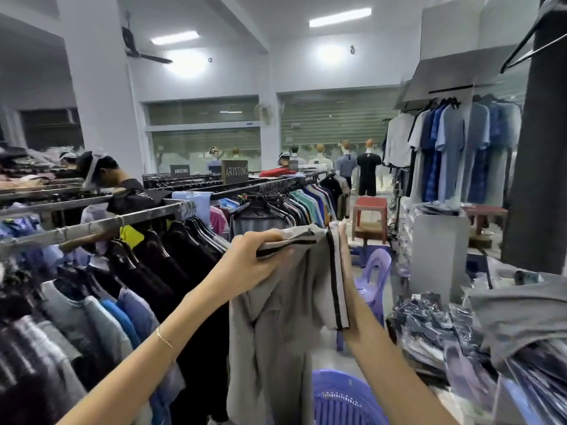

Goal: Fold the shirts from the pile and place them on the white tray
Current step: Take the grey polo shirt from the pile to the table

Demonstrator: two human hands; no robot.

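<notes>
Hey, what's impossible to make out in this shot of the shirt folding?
White tray: nowhere in the head view.
Right hand: mostly behind the sleeve of the gray shirt, so its grip is unclear.
Shirt's hem: cut off by the bottom edge.
Bagged clothes at right: too blurred to identify.

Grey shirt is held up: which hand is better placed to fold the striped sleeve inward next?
Right, probably. The right hand lies flat along the striped sleeve, fingers straight, ready to push it across. The left hand grips the top edge of the grey shirt, carrying it.
</notes>
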